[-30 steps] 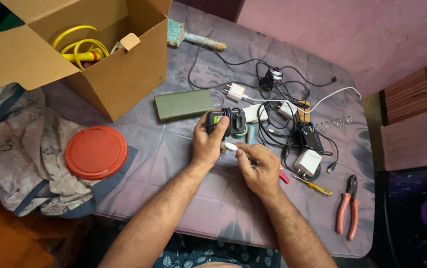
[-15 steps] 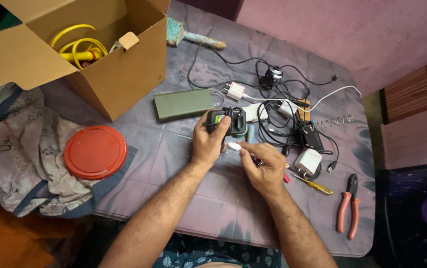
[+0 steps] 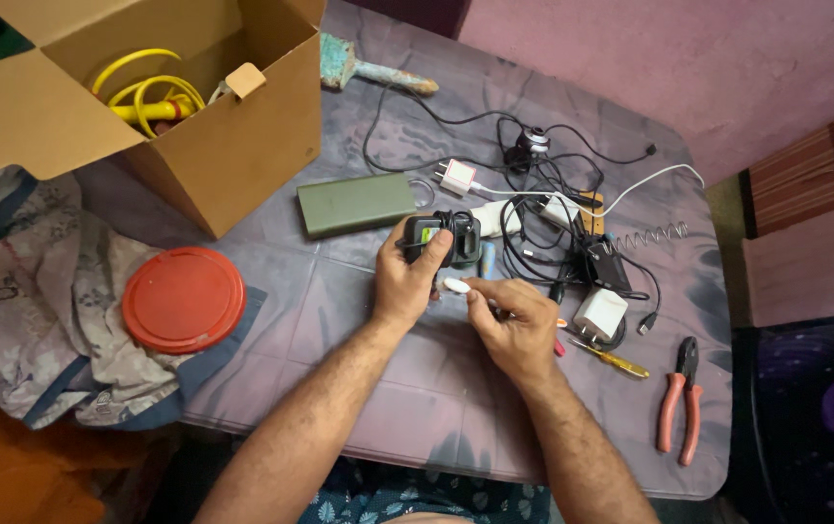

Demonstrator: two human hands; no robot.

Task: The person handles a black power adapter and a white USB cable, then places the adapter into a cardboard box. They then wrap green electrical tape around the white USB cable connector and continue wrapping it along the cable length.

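Black plastic fills our left hand (image 3: pixel 405 281) — a small boxy charger-like device (image 3: pixel 441 239) with a green label and a dark cord wrapped round it, clasped between thumb and fingers just above the mauve patterned tablecloth (image 3: pixel 359 388). Our right hand (image 3: pixel 512 325) pinches a small white oval piece (image 3: pixel 457 285), perhaps a plug tip or cap, and holds it just beside the lower edge of the device; we cannot tell whether the two touch.

We judge the step in hand to be fitting or probing — bringing the white piece up to the black device while the left hand keeps it steady. The next move calls for a fine line-up of the white piece with whatever opening the device has, which our fingers hide, and a firm, quiet left grip.

Around the hands lies clutter. A flat olive-green power bank (image 3: pixel 357 204) sits just left of the device. To the right, a tangle of black and white cables (image 3: pixel 543 209), a white cube adapter (image 3: pixel 599 313), a yellow-handled screwdriver (image 3: pixel 616 360) and orange-handled pliers (image 3: pixel 677 403). Further left stand an open cardboard box (image 3: pixel 223 146) holding a yellow coiled hose (image 3: pixel 145 92), and a round red lid (image 3: pixel 184 299) resting on crumpled cloth.
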